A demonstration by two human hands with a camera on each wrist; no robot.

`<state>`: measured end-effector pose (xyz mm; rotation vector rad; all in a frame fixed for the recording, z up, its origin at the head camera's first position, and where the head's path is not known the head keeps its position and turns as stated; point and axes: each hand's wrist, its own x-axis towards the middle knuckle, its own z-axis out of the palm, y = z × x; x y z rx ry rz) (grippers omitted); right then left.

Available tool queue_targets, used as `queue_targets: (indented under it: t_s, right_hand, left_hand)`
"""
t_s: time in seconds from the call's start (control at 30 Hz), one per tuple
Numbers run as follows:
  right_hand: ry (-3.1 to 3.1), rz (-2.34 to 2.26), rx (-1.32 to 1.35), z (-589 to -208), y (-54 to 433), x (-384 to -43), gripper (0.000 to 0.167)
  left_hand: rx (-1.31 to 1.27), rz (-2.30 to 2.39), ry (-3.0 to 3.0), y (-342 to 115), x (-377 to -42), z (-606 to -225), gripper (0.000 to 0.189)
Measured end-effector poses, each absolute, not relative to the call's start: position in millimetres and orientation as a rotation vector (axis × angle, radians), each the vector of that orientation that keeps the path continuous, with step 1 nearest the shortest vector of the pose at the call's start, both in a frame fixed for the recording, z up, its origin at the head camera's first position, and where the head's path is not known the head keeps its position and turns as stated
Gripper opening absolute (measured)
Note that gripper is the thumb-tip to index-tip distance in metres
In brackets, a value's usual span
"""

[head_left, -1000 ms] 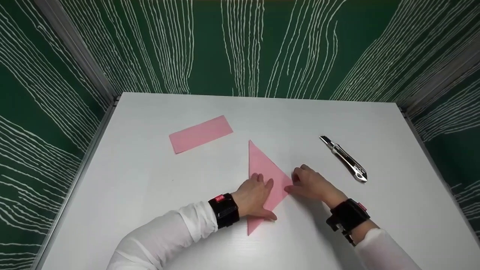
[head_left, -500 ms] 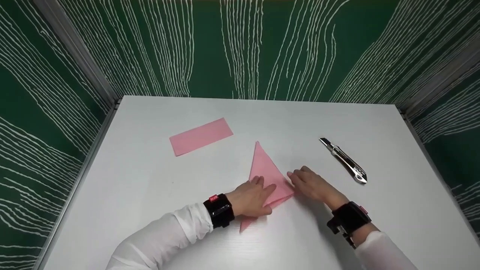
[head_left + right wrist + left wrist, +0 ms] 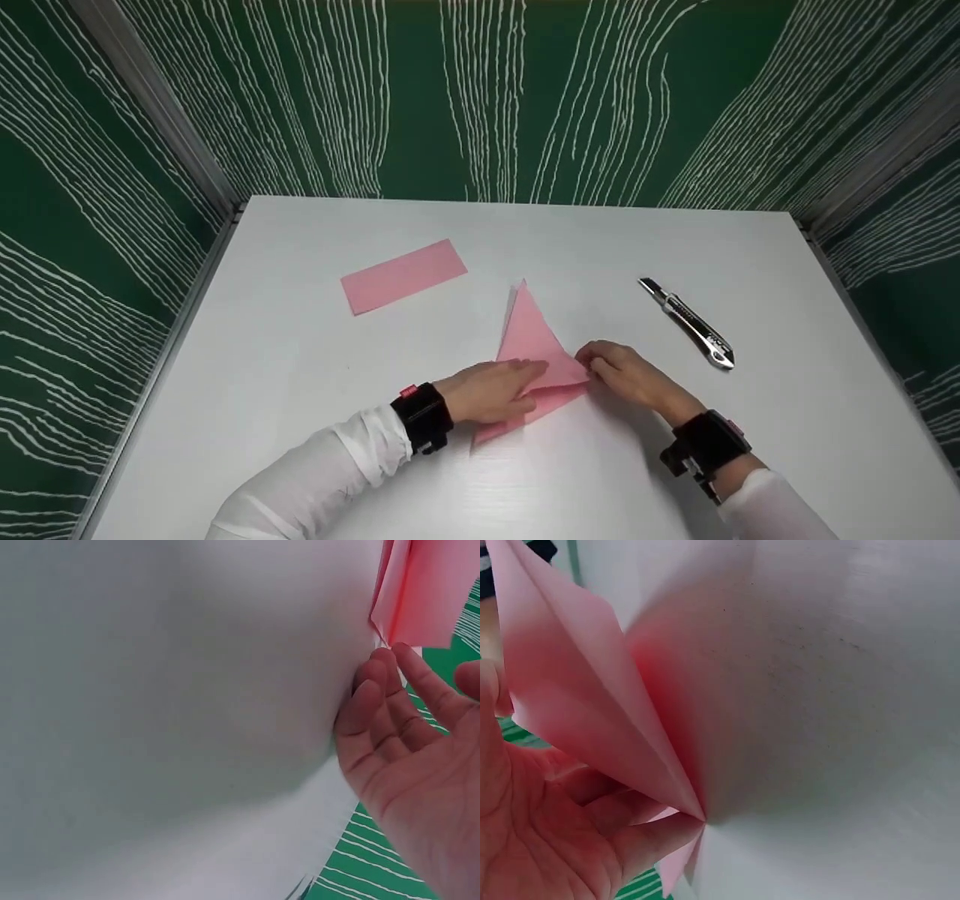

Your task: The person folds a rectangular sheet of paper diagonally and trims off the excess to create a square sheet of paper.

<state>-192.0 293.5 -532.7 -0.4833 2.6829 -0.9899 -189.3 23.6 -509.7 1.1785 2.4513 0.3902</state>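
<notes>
A folded sheet of pink paper (image 3: 532, 330) lies at the middle of the table, its upper layer lifted from the lower one along the near side. My left hand (image 3: 487, 390) rests on it, index finger stretched across the upper layer. In the left wrist view, the raised paper (image 3: 577, 667) partly covers the fingers of the left hand (image 3: 547, 832). At the paper's right corner, my right hand (image 3: 626, 375) holds the edge with curled fingers. The right wrist view has the index fingertip of the right hand (image 3: 420, 750) touching the corner of the paper (image 3: 435, 592).
A pink paper strip (image 3: 405, 276) lies farther back to the left on the white table (image 3: 262, 360). A utility knife (image 3: 688, 322) lies beyond my right hand, blade end pointing away. Green walls (image 3: 420, 97) with white lines enclose the table's back and sides.
The paper has turned slightly, its far tip shifting right, and its upper layer has lifted open along the near side. My left hand has slid a little left; the right fingers have curled at the corner.
</notes>
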Motion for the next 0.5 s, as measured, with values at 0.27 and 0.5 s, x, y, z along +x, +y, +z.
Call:
queue_targets:
  t_s: [0.27, 0.5]
  right_hand:
    - [2.816, -0.903, -0.513, -533, 285, -189, 0.025]
    - [2.999, -0.870, -0.562, -526, 277, -191, 0.022]
  left_hand:
    - [1.147, 0.453, 2.555, 22, -197, -510, 0.051]
    - [1.341, 0.243, 2.928, 26, -204, -510, 0.040]
